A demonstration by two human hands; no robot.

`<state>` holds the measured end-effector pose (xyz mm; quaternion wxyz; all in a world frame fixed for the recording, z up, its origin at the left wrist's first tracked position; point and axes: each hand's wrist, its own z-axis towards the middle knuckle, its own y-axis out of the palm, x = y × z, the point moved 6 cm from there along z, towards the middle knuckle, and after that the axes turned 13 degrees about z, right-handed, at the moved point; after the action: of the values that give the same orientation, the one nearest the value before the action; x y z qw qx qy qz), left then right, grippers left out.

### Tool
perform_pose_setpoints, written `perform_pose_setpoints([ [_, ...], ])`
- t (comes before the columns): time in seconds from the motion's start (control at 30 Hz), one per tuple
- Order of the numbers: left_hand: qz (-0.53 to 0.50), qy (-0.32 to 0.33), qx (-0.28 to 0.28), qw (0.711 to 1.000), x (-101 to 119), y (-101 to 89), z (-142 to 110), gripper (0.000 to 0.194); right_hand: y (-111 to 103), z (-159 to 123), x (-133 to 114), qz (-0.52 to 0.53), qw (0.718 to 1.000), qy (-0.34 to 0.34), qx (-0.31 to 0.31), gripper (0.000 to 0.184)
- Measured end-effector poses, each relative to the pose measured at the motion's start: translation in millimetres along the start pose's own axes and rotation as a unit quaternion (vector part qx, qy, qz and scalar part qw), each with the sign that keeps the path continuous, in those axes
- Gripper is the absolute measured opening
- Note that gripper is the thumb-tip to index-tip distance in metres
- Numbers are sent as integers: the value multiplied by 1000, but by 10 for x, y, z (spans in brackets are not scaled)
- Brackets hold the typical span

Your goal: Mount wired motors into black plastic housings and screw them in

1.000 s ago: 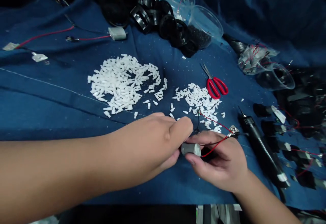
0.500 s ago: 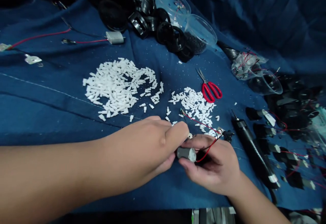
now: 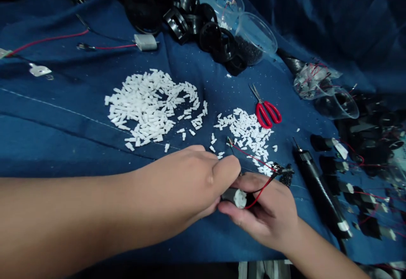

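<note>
A small motor (image 3: pixel 240 199) with a whitish end cap and a dark body lies between my two hands. Red and black wires (image 3: pixel 261 190) run from it to a small black part (image 3: pixel 283 171), and a thin red wire goes on to a tiny board (image 3: pixel 229 141). My left hand (image 3: pixel 203 181) is closed around the motor's left end; its fingertips are mostly hidden under the hand. My right hand (image 3: pixel 269 211) grips the motor from the right, thumb below and index finger above.
White plastic sleeves lie in a large heap (image 3: pixel 142 105) and a smaller heap (image 3: pixel 250 133). Red-handled scissors (image 3: pixel 268 114) and a black electric screwdriver (image 3: pixel 320 190) lie to the right. Farther back are black rings (image 3: pixel 211 35) and clear tubs (image 3: pixel 258 33). Wired motors (image 3: pixel 341 167) line the right edge.
The view has shifted slightly. The motor's whitish end now faces me more, and a small pale piece near my left thumb tip has gone out of sight. Both hands keep their hold.
</note>
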<state>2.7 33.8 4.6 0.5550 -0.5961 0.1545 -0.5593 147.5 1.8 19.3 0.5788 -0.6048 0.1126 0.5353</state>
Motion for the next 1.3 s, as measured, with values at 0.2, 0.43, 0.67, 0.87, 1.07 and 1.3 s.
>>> perform_pose_setpoints([
  [0.2, -1, 10, 8, 1000, -22, 58, -4, 33, 23, -20, -32, -23, 1000, 2, 6, 20],
  [0.43, -15, -6, -6, 1000, -55, -1, 2, 23, 57, -38, 32, 11, 999, 31, -1, 20],
  [0.67, -16, 6, -12, 1000, -69, -52, 0, 18, 54, -69, 91, 47, 997, 60, 11, 20],
  [0.87, -15, 15, 5, 1000, -57, -49, -6, 16, 25, -59, 65, 39, 997, 66, 3, 18],
  [1.07, -21, 4, -6, 1000, -63, -31, -5, 19, 35, -69, 73, 35, 997, 69, -16, 18],
  [1.3, -12, -12, -27, 999, -56, -19, 22, 19, 26, -115, 78, 18, 999, 29, -25, 29],
])
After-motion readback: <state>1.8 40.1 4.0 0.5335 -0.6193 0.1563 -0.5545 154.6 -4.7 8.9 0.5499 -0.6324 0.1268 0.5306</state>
